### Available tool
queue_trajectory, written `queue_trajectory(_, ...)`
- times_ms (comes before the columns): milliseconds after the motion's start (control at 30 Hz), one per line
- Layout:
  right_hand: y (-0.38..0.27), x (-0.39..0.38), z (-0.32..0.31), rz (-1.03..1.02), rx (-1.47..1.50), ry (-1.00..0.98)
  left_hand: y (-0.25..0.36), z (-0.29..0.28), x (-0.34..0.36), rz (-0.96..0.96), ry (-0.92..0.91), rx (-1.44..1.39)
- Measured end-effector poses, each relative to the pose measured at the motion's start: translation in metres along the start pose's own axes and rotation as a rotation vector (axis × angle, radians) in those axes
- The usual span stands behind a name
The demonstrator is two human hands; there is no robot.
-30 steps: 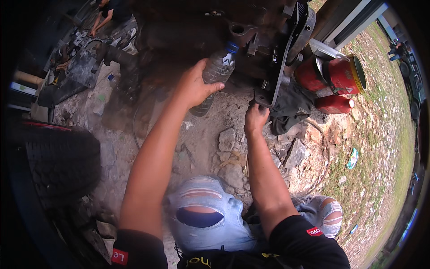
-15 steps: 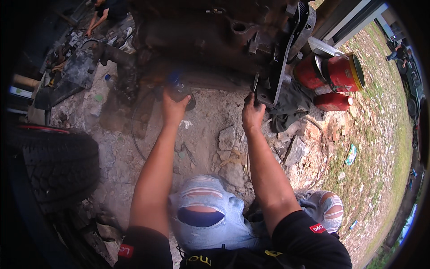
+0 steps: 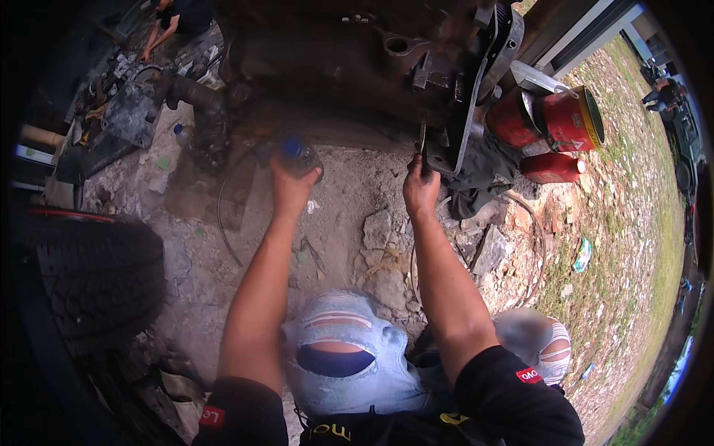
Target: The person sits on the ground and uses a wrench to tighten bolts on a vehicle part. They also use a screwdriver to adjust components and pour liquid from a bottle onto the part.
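Head view: tyre (image 3: pixel 104 275) at far left, then left hand (image 3: pixel 292 184) wrapped round a blue-capped bottle (image 3: pixel 293 148) near the dark metal block (image 3: pixel 320 89). Right hand (image 3: pixel 422 195) grasps a slim tool (image 3: pixel 423 140), tip up—red jug (image 3: pixel 549 168) farther right.

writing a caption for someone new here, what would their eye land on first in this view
Probably the bright red containers at right, beside the big dark metal machine across the top. Lower down, the left hand grips a blue-capped bottle and the right hand a slim tool. A large black tyre stands at the left.
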State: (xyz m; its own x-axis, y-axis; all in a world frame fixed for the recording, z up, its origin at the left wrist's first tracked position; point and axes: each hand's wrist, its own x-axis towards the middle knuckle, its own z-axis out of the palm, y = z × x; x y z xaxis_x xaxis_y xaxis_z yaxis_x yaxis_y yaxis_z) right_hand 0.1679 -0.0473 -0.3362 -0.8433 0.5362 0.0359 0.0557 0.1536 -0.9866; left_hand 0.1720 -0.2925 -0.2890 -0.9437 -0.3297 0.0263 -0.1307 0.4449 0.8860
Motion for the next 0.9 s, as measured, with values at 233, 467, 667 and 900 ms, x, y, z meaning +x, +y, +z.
queue_trajectory(233, 0.032, -0.004, -0.015, 0.031, -0.163, 0.069, -0.005, 0.001, -0.008, -0.037, 0.001, -0.084)
queue_trajectory(467, 0.010, 0.022, 0.004, -0.171, 0.059, 0.026, -0.041, -0.009, -0.022, -0.219, -0.133, -0.064)
queue_trajectory(667, 0.021, 0.019, 0.001, -0.141, 0.116, 0.111, 0.019, -0.049, -0.051, -0.644, -0.431, 0.110)
queue_trajectory(900, 0.001, 0.005, 0.018, -0.047, 0.273, 0.075, 0.104, -0.107, -0.040, -0.382, -0.596, 0.357)
